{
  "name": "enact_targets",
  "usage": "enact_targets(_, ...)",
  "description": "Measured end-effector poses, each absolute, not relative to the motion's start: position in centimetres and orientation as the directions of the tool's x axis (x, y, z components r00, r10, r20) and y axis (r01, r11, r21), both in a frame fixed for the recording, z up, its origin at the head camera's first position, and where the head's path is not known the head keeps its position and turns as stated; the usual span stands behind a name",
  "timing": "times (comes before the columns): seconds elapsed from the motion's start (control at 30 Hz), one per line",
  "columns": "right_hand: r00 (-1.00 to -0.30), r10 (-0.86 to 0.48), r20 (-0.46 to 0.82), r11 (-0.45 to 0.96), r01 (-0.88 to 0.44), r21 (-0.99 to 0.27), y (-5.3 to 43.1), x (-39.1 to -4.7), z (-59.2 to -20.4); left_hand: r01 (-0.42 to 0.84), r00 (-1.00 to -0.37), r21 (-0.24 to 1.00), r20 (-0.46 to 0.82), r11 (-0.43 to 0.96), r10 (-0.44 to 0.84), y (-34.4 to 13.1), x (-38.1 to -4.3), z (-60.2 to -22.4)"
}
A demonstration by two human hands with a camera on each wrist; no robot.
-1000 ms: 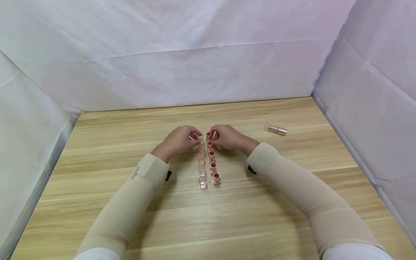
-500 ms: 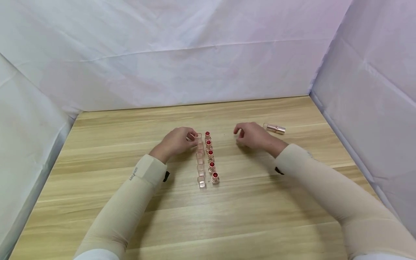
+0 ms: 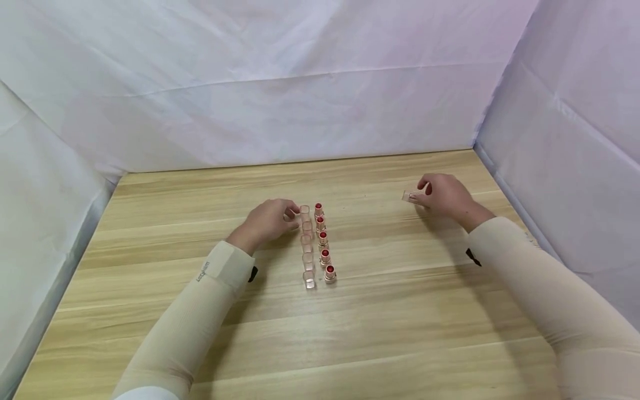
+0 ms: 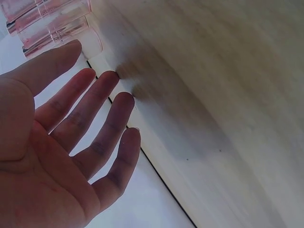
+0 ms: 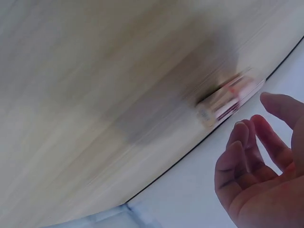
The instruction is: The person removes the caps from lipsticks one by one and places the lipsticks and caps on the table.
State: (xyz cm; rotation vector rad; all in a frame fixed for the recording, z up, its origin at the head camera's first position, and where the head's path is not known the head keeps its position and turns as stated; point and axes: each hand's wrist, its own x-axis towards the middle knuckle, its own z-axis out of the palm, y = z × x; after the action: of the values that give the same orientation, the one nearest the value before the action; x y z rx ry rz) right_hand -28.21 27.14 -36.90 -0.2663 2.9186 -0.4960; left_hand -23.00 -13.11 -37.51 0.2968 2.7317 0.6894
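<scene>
My left hand (image 3: 269,222) is beside the farthest clear cap (image 3: 305,211) of a row, its fingers spread and holding nothing in the left wrist view. Part of the clear caps (image 4: 64,37) shows there too, just past the thumb. Right of that row stand several uncapped lipsticks (image 3: 325,256), upright with red bullets showing. At the far right of the table, my right hand (image 3: 448,197) hovers over a capped lipstick (image 3: 410,196) lying on its side, partly hidden by the hand. In the right wrist view the fingers are loosely bent and apart from the blurred lipstick (image 5: 228,99).
The wood-grain table (image 3: 200,333) carries both rows near its middle. White cloth walls (image 3: 300,111) stand along its back and sides.
My right hand has left the farthest upright lipstick and moved right to the lying one. My left hand has drawn slightly away from the farthest cap, and its fingers have loosened.
</scene>
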Motion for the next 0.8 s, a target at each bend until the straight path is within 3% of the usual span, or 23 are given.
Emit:
enact_targets(0.37, -0.963, -0.215, -0.164, 0.948, -0.165, -0.273, 28.5, -28.7, -37.7, 0.134, -0.935, 0.465, -0.234, 0.875, 0.267, -14.0, -22.7, -37.7)
enact_targets(0.8, -0.965, -0.220, -0.140, 0.937, -0.170, -0.305, 28.4, -28.4, -38.5, 0.129, -0.947, 0.450, -0.208, 0.884, 0.245, -14.7, -21.8, -38.3)
